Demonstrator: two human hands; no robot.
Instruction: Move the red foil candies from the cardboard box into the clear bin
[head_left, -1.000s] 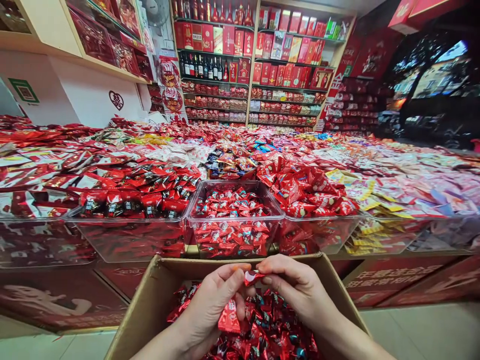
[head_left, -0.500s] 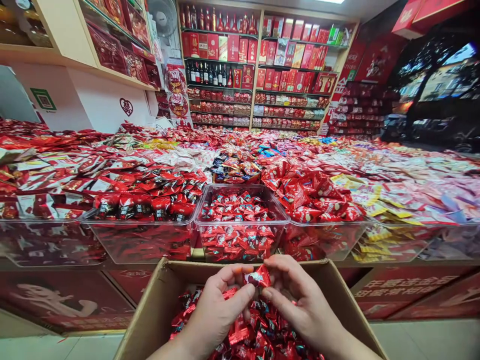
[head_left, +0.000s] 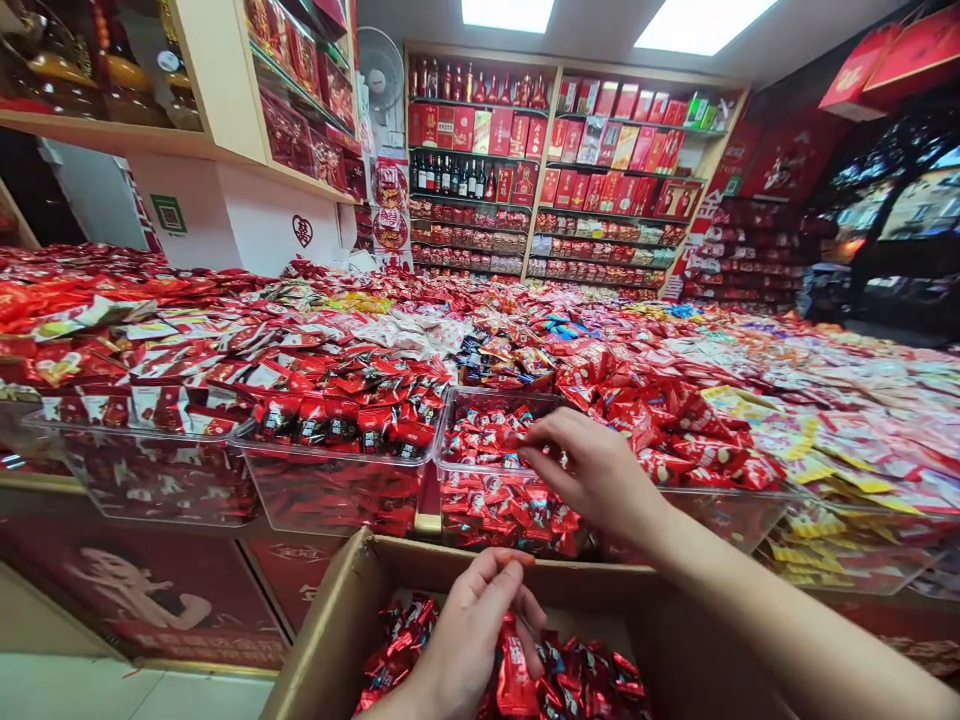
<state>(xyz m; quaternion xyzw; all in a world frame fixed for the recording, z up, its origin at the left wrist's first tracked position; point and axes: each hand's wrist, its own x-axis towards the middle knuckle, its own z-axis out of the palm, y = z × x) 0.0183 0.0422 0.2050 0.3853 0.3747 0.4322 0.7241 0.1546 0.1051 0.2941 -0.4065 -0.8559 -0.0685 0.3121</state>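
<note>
My right hand [head_left: 592, 465] reaches over the clear plastic bin [head_left: 510, 472] of small red wrapped candies, its fingers closed in a pinch. A red wrapped candy [head_left: 514, 440] shows at the fingertips, hard to tell from those behind it. My left hand [head_left: 480, 620] is over the open cardboard box [head_left: 330, 625], thumb and forefinger pressed together. Under its curled fingers a shiny red wrapped candy [head_left: 516, 675] appears to be held. More red candies [head_left: 592, 680] lie loose inside the box.
Clear bins heaped with black-and-red packets [head_left: 337, 425] and larger red packets [head_left: 675, 425] flank the middle bin. Yellow packets [head_left: 817, 545] fill one farther right. Shelves [head_left: 540, 190] of bottles and boxes stand behind; a glass-shelved cabinet [head_left: 225, 90] juts out at left.
The two hands, together over the box at a wrapped candy before, have parted. My right hand has moved up and forward over the middle bin; my left stays above the box. The view has shifted.
</note>
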